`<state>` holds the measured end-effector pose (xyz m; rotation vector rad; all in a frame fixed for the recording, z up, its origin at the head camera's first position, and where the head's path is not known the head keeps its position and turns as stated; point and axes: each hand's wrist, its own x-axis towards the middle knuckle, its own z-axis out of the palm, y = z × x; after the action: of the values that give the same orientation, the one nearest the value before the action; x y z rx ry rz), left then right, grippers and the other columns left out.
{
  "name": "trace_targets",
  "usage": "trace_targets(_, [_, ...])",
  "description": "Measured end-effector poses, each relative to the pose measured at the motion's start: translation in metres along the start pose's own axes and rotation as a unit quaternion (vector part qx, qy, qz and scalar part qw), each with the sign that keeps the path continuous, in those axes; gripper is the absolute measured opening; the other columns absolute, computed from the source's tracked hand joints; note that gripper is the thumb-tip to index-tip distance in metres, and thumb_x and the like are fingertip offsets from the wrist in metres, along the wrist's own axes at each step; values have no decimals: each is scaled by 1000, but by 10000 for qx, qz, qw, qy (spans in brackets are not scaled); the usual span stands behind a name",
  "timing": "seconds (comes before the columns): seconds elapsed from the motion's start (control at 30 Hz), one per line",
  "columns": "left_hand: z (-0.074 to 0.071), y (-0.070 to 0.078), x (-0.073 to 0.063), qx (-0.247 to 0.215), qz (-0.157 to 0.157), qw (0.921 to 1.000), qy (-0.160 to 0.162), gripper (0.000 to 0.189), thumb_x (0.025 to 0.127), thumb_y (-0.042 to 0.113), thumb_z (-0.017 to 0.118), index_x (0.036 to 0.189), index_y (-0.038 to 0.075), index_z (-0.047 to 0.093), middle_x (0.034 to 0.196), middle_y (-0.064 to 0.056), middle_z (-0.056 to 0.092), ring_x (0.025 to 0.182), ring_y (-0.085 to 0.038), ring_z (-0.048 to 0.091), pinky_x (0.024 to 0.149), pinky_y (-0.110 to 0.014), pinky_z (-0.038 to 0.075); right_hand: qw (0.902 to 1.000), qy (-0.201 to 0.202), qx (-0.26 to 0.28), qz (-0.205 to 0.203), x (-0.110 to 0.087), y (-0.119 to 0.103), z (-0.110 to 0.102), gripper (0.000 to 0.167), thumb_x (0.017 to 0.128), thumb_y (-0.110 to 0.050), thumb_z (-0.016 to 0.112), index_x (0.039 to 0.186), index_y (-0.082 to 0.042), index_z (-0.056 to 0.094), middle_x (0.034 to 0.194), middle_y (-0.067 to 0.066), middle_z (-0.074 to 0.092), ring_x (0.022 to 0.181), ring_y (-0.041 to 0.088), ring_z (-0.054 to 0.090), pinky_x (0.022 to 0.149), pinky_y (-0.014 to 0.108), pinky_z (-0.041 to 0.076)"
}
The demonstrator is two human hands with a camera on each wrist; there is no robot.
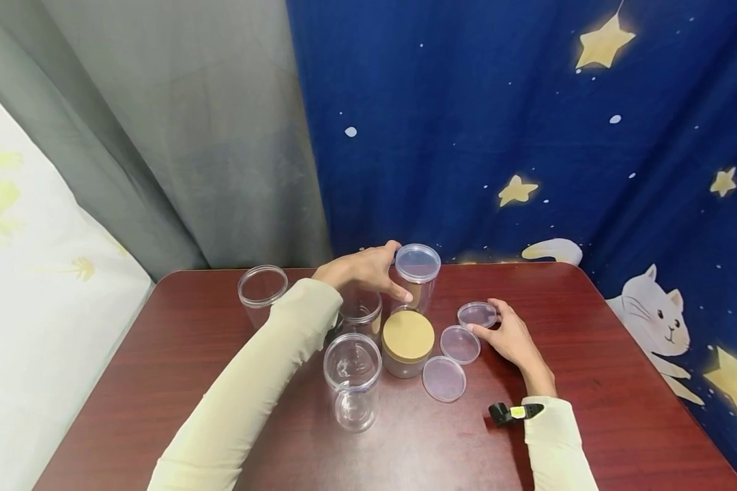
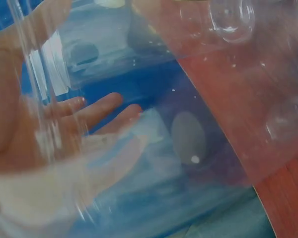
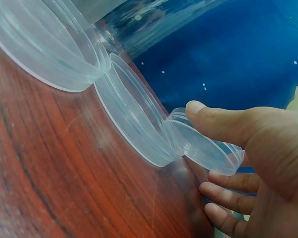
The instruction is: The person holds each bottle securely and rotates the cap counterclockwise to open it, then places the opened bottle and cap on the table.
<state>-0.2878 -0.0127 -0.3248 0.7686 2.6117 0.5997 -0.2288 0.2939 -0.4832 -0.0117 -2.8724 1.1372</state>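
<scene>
My left hand (image 1: 368, 269) is at the left side of a tall clear jar (image 1: 426, 290) at the back, topped by a clear lid (image 1: 417, 262). Its thumb lies toward the jar's front, its fingertips toward the back. Through clear plastic in the left wrist view, several fingers (image 2: 102, 111) of that hand look straight and spread. On the right, my right hand (image 1: 506, 334) pinches the rim of a clear round lid (image 3: 203, 148) between thumb and fingers. Two more clear lids, a middle one (image 1: 460, 344) and a near one (image 1: 444, 379), lie in a row beside it.
A short jar with a gold lid (image 1: 408, 334) stands centrally. Uncapped clear jars stand in front (image 1: 353, 382), under the left forearm (image 1: 362, 310) and at the left (image 1: 263, 286). Curtains (image 1: 436, 136) hang behind the dark red table (image 1: 589, 327).
</scene>
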Motion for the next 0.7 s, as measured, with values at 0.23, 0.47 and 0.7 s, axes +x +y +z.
trace_targets(0.23, [0,2,2,-239,-120,9995,-151,93,76,44,84,145,7,34,130,-11,59,121,-26,56,108,-44,42,10000,-43,-21,8,-1,0,0,82,86,-32,78,146,6,36,135,32,50,121,43,54,101,57,42])
trace_targets(0.47, [-1,4,6,-101,-99,9998,-164,89,75,44,85,141,7,39,126,-9,59,117,-25,57,105,-42,43,9998,-124,-47,125,-1,1,0,84,86,-34,77,147,7,35,136,33,50,124,44,52,105,58,40])
trace_targets(0.7, [1,8,9,-341,-254,9991,-13,89,73,38,88,140,6,37,125,-11,58,117,-25,56,104,-42,45,9997,-161,-142,138,2,3,2,84,86,-33,77,146,8,34,138,34,48,126,45,50,106,58,38])
